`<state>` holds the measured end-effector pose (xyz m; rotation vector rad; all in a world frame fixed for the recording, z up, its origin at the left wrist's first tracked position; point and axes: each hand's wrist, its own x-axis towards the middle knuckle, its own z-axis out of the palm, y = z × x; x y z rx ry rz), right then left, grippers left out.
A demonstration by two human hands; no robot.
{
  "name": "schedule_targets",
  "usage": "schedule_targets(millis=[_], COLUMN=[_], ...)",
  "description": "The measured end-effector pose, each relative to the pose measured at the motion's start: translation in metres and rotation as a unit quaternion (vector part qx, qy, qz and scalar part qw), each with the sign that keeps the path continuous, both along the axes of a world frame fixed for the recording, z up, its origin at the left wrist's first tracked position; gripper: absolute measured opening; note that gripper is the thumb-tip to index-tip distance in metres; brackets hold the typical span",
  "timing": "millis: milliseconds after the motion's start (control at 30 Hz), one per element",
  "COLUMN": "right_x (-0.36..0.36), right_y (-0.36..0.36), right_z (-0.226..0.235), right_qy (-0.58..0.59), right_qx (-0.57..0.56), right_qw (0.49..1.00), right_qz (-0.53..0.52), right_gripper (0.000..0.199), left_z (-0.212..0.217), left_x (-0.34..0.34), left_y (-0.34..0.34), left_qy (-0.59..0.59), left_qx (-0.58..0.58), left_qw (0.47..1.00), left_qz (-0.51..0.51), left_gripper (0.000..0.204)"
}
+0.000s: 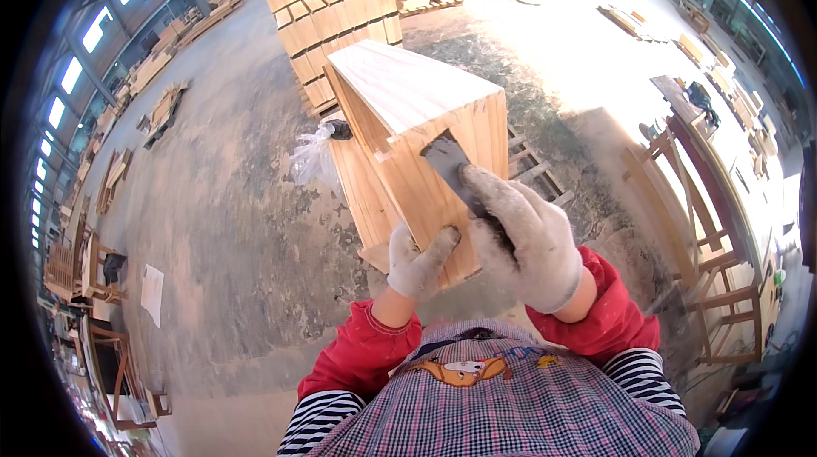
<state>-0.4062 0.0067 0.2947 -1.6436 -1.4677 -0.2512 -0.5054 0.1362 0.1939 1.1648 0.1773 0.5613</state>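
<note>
A pale wooden box stands in front of me, its open side facing left. My right hand, in a whitish work glove, is closed round a putty knife. The knife's dark, stained blade lies against the box's near end panel, close to the upper edge. Lower down, my left hand, also gloved, grips the panel's left edge. Its thumb presses on the outer face, and its other fingers are partly hidden behind the edge. Under the box sits another wooden piece.
A clear plastic bag hangs left of the box. Behind stands a tall stack of wooden boxes. A slatted pallet lies right of the box. Wooden frames lean at the right, and a white sheet lies on the floor.
</note>
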Motion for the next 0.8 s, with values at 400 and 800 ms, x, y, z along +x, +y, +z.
schedule_targets(millis=[400,800], right_x=[-0.018,-0.014], right_y=[0.033,0.017], right_z=[0.013,0.046], right_qy=[-0.008,-0.172], right_qx=[-0.013,-0.149], right_qw=[0.998,0.974], right_qz=[-0.056,-0.004], right_gripper=[0.041,0.053], left_z=[-0.002,-0.008], left_x=[-0.013,-0.019], left_y=[0.011,0.02], left_qy=[-0.017,-0.013], left_qx=[-0.019,-0.035], left_qw=[1.0,0.999], left_qz=[-0.015,-0.034], left_gripper=[0.029,0.031])
